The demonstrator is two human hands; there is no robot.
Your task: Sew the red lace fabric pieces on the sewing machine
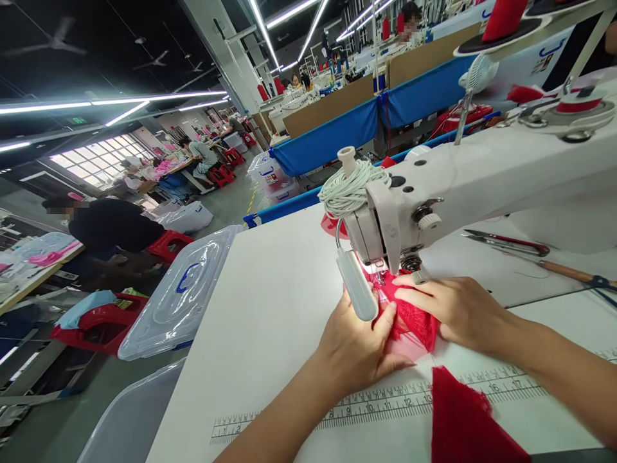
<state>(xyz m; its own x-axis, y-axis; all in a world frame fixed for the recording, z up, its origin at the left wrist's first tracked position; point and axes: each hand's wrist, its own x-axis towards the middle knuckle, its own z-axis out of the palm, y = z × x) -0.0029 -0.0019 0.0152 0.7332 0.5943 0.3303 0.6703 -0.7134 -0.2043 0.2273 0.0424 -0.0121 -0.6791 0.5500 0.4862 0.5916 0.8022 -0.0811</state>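
Red lace fabric under the needle, both your hands on it

Your smooth white surface (250,308) slants through the view, a black printed ruler scale (385,409) running along its near side. To its left sit a clear plastic lidded box (164,315) with a blue handle and a red plastic stool (91,331) draped with light-blue cloth. Beyond it hang bright blue cloth slings (332,138), and people work at other tables under long white tube lights (159,96). A white sewing machine (463,173) reaches in from the right, a coil of pale green cord (349,190) on its head.

The bright red lace fabric (415,316) lies flat beneath the needle area. Its long axis runs from the machine's foot toward you and slightly right, the near end pointing at the scale.

Your left hand (354,341) lies on its left side, fingers spread wide and thumb apart. Your right hand (463,312) has its fingers stretched over the right side, pointing left; whether they pinch the lace, you cannot tell from here. Nearer you, a deep red cloth piece (465,421) covers part of the scale, one narrow end toward your hands.
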